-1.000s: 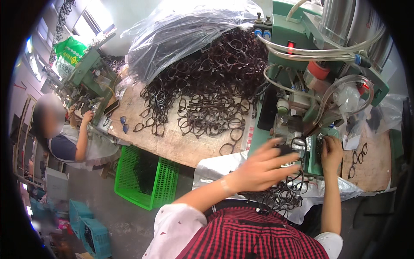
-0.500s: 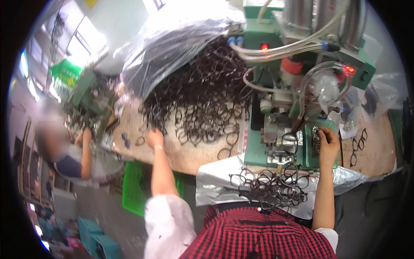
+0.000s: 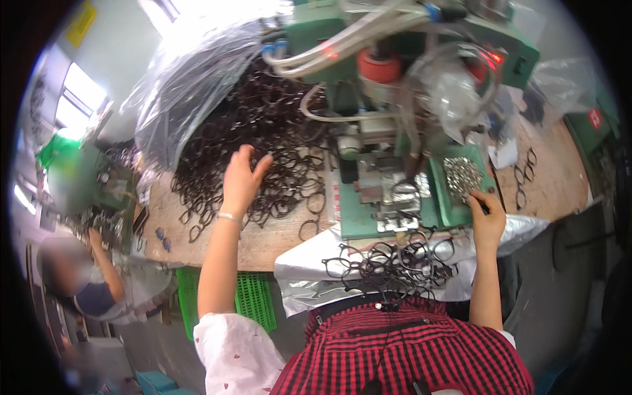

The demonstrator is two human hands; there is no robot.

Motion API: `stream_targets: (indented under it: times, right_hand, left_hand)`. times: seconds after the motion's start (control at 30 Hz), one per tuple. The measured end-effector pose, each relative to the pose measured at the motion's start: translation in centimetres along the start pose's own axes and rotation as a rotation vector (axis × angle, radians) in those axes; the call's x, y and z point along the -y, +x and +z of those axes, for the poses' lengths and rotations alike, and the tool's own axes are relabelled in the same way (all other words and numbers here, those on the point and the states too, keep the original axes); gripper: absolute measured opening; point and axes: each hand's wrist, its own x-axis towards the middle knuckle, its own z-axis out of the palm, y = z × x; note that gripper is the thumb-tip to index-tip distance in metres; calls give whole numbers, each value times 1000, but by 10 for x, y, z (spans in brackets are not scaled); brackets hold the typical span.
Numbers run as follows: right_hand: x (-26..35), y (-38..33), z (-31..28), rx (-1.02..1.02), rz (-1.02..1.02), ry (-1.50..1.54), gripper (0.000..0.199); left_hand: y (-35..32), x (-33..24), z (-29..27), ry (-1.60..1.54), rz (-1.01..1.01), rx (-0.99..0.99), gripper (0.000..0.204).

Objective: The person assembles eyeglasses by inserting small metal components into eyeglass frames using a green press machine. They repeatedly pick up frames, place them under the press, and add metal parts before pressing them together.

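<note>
My left hand (image 3: pixel 243 183) is over a large heap of dark eyeglass frames (image 3: pixel 263 105), fingers apart, thumb stretched to the right; no frame shows in its grip. On the right, my right hand (image 3: pixel 488 216) is at the near right part of a green tray (image 3: pixel 454 216). Small shiny metal parts (image 3: pixel 463 175) lie heaped in that tray. Thumb and forefinger are pinched together at the parts' edge; whatever is between them is too small to make out. Left of the tray stands a green machine with a metal fixture (image 3: pixel 395 197). Loose eyeglass frames (image 3: pixel 395 263) lie in front of me, below the fixture.
Clear hoses (image 3: pixel 355 56) cross the machine's upper part. A plastic sheet (image 3: pixel 197 79) partly covers the heap. Silvery sheeting (image 3: pixel 296 273) hangs over the table's front edge. A green basket (image 3: pixel 253 299) stands below. Another person (image 3: pixel 99 293) works at the far left.
The view has shifted, so the machine sits further left. My left hand has moved from the heap's near edge further over it, fingers now spread. My right hand remains at the tray, fingertips nearer its right edge.
</note>
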Motion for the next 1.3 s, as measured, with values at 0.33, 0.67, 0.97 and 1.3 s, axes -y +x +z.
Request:
stream_targets:
  times: [0.33, 0.67, 0.97, 1.3]
  right_hand:
    - [112, 38, 51, 47, -323, 292, 22]
    - [122, 22, 69, 176, -72, 737, 47]
    - [157, 1, 42, 212, -66, 655, 56]
    - [-21, 27, 28, -61, -276, -425, 21]
  left_hand:
    - [-41, -72, 72, -1002, -201, -119, 52]
    - [-80, -161, -3, -1357, 59, -360, 7]
    - [-47, -201, -29, -1224, 699, -384, 21]
    - [-80, -207, 15, -546, 1094, -62, 32]
